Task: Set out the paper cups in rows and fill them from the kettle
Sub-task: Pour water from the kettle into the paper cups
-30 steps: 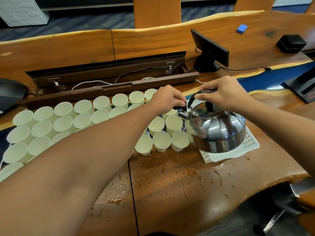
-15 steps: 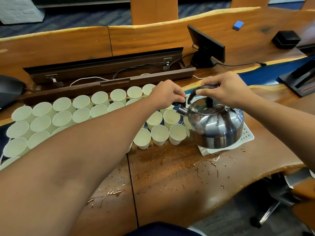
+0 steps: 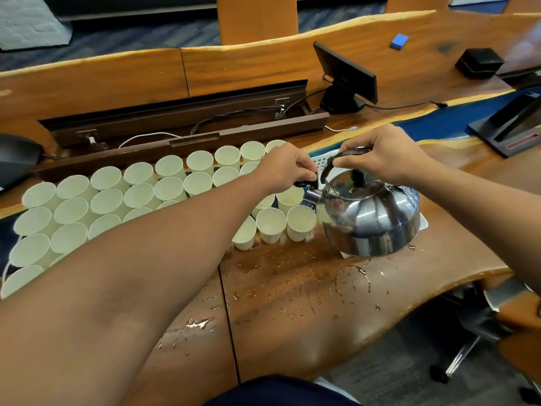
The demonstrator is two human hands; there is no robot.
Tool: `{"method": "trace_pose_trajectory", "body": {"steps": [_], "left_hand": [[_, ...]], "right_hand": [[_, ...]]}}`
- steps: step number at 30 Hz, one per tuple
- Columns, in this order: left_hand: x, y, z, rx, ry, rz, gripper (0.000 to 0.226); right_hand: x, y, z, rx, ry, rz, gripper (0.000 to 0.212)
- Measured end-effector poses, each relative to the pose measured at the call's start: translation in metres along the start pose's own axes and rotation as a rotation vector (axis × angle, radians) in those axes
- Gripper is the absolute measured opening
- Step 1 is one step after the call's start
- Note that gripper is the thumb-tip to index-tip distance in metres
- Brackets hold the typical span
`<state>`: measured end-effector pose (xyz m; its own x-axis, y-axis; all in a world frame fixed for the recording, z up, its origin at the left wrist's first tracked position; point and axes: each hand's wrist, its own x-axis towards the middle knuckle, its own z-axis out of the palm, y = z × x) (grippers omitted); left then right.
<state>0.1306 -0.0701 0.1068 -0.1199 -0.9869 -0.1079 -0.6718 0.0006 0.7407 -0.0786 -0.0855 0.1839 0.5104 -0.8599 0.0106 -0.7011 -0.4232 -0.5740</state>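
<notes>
Kettle, stainless, now raised and tipped left off its white tray, right hand closed over the black handle, left hand pinching the spout cap above the near-right paper cups; rows set, pouring judged imminent, desk wet.

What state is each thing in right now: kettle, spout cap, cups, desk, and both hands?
Kettle: tilted, spout towards the cups, lid on, base partly over the white tray.
Spout cap: pinched by the left hand.
Right hand: gripping the kettle handle.
Cups: upright, in rows; fill level not visible.
Desk: wet, water spilled in front of the cups.
Cable hatch: open.
</notes>
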Motion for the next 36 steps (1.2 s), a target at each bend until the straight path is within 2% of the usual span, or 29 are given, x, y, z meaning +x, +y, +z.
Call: {"method": "trace_pose_trajectory", "body": {"steps": [28, 33, 36], "left_hand": [[-0.011, 0.008, 0.005, -0.016, -0.016, 0.015, 0.012], [-0.010, 0.009, -0.006, 0.007, -0.024, 0.041, 0.010], [-0.010, 0.011, -0.024, 0.017, -0.034, 0.058, 0.012]], "right_hand": [[-0.013, -0.013, -0.004, -0.037, -0.001, 0.009, 0.029], [-0.009, -0.009, -0.005, 0.008, 0.017, 0.026, 0.024], [-0.002, -0.010, -0.004, 0.014, 0.039, 0.000, 0.029]]}}
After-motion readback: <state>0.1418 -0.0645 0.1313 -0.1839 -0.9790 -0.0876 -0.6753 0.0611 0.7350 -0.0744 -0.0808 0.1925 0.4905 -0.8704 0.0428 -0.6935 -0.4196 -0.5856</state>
